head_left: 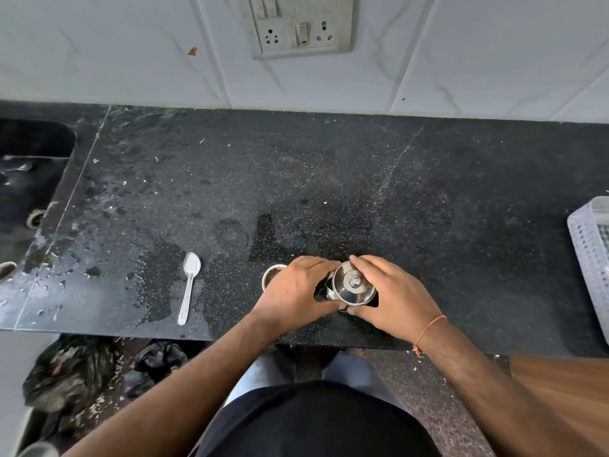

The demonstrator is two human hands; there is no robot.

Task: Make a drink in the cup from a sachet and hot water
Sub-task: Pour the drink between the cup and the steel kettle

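Note:
A small shiny steel pot with a knobbed lid [353, 286] stands on the black stone counter [329, 179] near its front edge. My left hand [295, 291] curls round the pot's left side and my right hand [387, 296] curls round its right side. A small paper cup [271, 274] stands just left of the pot, partly hidden behind my left hand; its rim and dark inside show. A steel spoon [189, 286] lies on the counter further left, bowl pointing away. No sachet is in view.
Wet patches spread over the counter around the spoon. A sink [29, 179] is sunk in at the far left. A white perforated basket [593, 258] sits at the right edge. A socket panel [298, 26] is on the tiled wall behind.

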